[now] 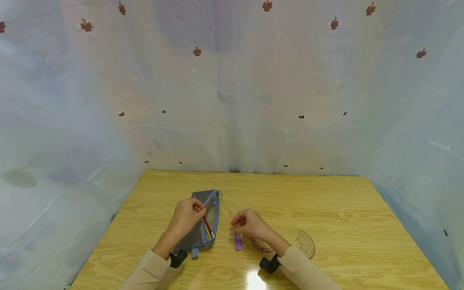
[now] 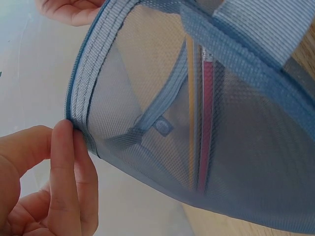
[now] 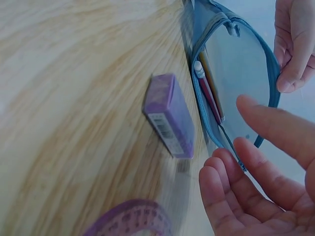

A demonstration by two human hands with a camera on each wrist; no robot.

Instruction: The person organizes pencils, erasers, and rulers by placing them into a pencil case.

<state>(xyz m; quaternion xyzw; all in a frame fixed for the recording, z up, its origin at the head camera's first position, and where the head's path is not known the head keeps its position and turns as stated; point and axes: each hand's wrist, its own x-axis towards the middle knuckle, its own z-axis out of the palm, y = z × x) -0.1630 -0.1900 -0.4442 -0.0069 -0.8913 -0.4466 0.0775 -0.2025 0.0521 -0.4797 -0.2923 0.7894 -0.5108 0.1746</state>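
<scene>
A blue mesh pencil case [image 1: 192,239] lies on the left half of the table with its zipper side open. My left hand [image 1: 188,213] pinches the zipped rim between thumb and fingers, lifting that edge. Through the mesh in the left wrist view show a red pencil [image 2: 205,123] and a yellow pencil [image 2: 191,113]. My right hand [image 3: 266,182] hovers to the right of the case, fingers loosely bent and thumb apart, with nothing in it. A purple block [image 3: 170,118] with a barcode, like an eraser, rests on the table near this hand.
A purple-edged curved protractor [image 1: 261,247] lies partly under my right forearm. Farther right is a clear half-round protractor [image 1: 306,243]. The wooden table [image 1: 344,209] ends at a pale hanging sheet [image 1: 253,149] behind it.
</scene>
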